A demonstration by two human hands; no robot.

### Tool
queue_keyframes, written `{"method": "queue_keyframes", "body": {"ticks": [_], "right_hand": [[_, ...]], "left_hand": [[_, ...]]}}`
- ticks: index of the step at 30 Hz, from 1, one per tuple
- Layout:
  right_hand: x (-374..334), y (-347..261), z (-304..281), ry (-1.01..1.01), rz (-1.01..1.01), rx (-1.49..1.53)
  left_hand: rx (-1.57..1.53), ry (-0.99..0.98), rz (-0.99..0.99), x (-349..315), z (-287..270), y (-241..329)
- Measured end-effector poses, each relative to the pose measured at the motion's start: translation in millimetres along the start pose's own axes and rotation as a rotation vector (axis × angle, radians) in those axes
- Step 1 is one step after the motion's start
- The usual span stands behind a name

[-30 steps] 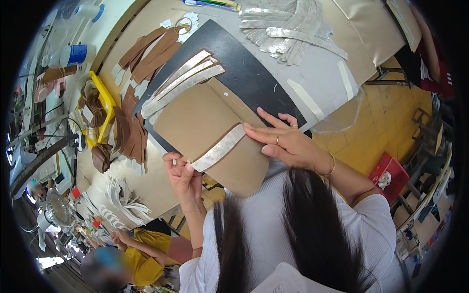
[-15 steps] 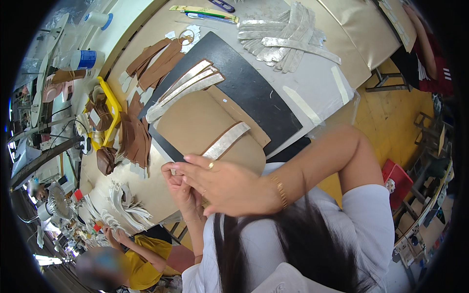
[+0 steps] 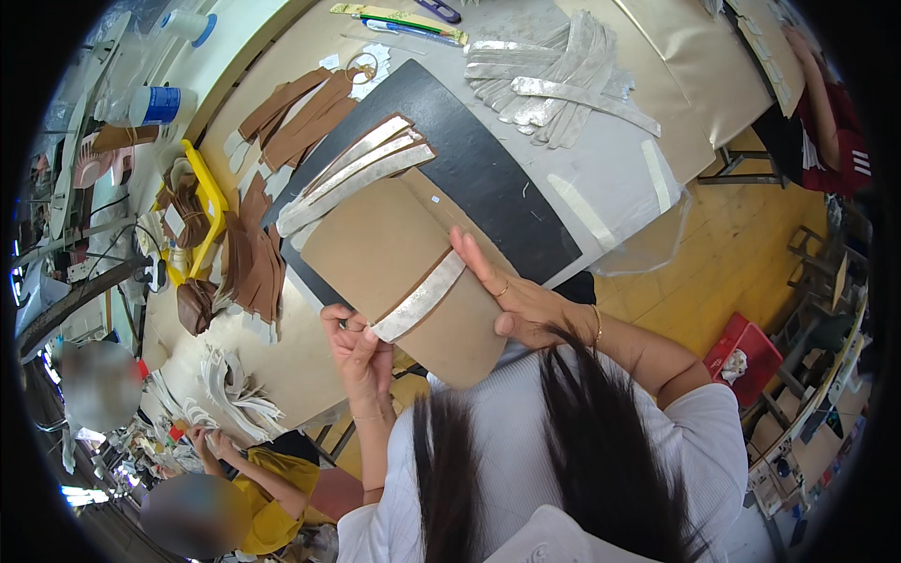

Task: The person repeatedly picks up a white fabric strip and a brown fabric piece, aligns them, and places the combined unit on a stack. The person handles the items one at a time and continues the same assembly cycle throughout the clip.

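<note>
A silver leather strip (image 3: 422,298) with a brown edge lies across a tan rounded board (image 3: 375,244). My left hand (image 3: 359,355) is closed at the strip's near left end, thumb and fingers pinching it at the board's edge. At the other end my right hand (image 3: 526,305) lies open, fingers stretched over the strip's tip and thumb apart on the board's near right side. Beyond my hands, several more silver strips with brown edges (image 3: 361,183) lie along the board's far left side. The board rests on a black mat (image 3: 507,178) and sticks out over the table's front edge.
Brown strips (image 3: 305,117) and a yellow tray (image 3: 210,202) of brown pieces are at the left. A pile of silver strips (image 3: 563,75) lies at the far side, near pens and a ruler (image 3: 399,21). White strips (image 3: 235,389) sit near a co-worker in yellow (image 3: 272,502).
My right hand has moved off my left hand, away to the right, and now lies on the strip's far end. My left hand still stays at the near end.
</note>
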State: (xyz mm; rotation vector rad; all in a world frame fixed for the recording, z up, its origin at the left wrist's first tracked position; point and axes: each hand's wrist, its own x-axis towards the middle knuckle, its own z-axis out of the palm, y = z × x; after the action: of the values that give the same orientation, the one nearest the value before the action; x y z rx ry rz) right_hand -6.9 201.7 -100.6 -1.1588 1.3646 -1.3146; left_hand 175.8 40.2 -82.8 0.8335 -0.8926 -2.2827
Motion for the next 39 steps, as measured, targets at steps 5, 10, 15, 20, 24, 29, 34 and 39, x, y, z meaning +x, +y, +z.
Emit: {"method": "queue_keyframes", "body": {"ticks": [5, 10, 15, 20, 24, 29, 34, 39], "right_hand": [[6.0, -17.1, -19.0, 0.11, 0.094, 0.139], [23.6, -3.2, -84.9, 0.636, 0.0, -0.81], [30.2, 35.7, -152.1, 0.85, 0.016, -1.321], [31.7, 43.2, -153.8, 0.861, 0.052, -1.268], [36.0, 41.9, -148.4, 0.87, -0.01, -1.291], [34.4, 40.1, -148.5, 0.879, -0.019, -1.293], [29.7, 43.8, -151.3, 0.938, -0.058, -1.316], [35.4, 49.9, -148.1, 0.921, -0.122, -1.312]], "left_hand": [[0.09, -0.024, -0.035, -0.4, -4.8, 9.0], [0.438, -0.155, 0.121, 1.3, 1.1, 43.5], [0.808, -0.462, 0.398, 17.9, 55.2, 95.1], [0.628, -0.385, 0.637, 51.8, 65.8, 114.2], [0.567, -0.015, 0.376, 95.0, 25.2, 108.4], [1.207, 0.144, 0.241, 130.2, -33.3, 86.4], [1.46, 0.173, 0.436, 173.2, -29.5, 107.4], [1.797, 0.346, 0.829, 271.0, -71.0, 117.7]]}}
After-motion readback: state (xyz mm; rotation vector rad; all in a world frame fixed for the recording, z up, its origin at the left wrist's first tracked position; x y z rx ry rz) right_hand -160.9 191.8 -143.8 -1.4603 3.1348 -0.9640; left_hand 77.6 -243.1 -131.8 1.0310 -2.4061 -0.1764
